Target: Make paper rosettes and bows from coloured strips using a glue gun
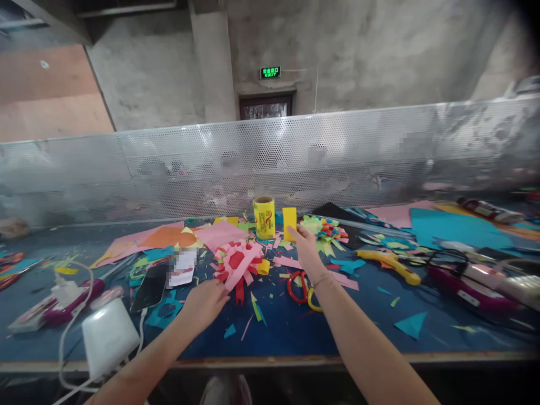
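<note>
My left hand [206,302] is closed at the near edge of a pink and red paper flower [239,260], which is built from cut strips and has a red middle. A long pink strip runs diagonally across the flower down to my fingertips. Farther right, my right hand [304,246] pinches an upright yellow paper piece [289,220] along its right side. Just left of that piece stands a yellow tape roll [264,218]. Red-handled scissors [297,288] lie below my right hand, next to a yellow loop handle [313,300] partly hidden by my wrist.
A multicoloured paper flower [327,230] lies behind my right hand. A yellow glue gun [392,265] is to the right. A phone [149,287], a white charger [108,337] and a purple power strip [76,301] lie left. Paper scraps cover the blue table; a perforated metal panel [189,163] stands behind.
</note>
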`<state>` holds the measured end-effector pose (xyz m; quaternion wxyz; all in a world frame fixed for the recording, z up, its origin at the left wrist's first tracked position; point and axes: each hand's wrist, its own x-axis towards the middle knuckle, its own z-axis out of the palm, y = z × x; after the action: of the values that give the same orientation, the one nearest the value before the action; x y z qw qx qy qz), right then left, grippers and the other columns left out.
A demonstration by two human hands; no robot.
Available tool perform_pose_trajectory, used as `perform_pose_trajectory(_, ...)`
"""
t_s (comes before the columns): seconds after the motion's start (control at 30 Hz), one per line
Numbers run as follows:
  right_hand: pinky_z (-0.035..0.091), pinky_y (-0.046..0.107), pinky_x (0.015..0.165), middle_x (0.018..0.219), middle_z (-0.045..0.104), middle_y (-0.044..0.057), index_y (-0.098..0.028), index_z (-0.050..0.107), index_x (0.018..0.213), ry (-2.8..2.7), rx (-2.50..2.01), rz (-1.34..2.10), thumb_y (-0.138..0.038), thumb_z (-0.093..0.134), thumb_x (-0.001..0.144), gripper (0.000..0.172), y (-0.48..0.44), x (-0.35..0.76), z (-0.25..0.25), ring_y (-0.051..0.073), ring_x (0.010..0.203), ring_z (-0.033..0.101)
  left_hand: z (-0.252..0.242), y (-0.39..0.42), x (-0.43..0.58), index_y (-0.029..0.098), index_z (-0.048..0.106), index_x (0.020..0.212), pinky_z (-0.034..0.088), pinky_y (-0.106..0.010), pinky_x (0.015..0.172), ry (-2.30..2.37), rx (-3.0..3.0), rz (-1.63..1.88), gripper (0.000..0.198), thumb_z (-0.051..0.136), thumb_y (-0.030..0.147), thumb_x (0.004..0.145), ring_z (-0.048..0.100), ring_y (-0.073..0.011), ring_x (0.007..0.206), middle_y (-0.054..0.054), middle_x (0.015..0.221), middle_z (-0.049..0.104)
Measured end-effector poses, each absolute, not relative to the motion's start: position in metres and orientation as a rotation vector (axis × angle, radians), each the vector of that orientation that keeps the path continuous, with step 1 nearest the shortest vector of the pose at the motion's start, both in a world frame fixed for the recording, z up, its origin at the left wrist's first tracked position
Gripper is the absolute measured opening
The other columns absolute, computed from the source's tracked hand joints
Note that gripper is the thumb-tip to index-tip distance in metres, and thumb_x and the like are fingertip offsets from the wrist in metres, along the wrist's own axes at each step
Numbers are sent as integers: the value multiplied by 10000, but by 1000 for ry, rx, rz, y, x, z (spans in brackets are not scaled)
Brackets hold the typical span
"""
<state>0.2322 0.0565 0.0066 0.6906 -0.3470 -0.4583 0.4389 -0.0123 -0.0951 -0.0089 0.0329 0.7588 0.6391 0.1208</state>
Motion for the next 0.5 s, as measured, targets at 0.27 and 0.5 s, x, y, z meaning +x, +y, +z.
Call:
perform_pose_trajectory(0.27,408,241,546,677,611,-6,-191,593,677,-968,-773,1000,-490,739,510,373,60,238,8,121,611,539,-23,-121,19,167,632,1154,386,-473,976,2095,2367,311,380,488,364,862,515,-330,1153,-150,1217,598)
perform_pose_trajectory(0.5,402,237,551,686,602,-8,-193,578,658,-999,-773,1016,-463,736,530,338,58,239,8,120,624,537,-36,-154,61,147,571,1265,219,-562,1082,2054,2361,412,538,468,463,843,388,-379,1279,-180,1353,505)
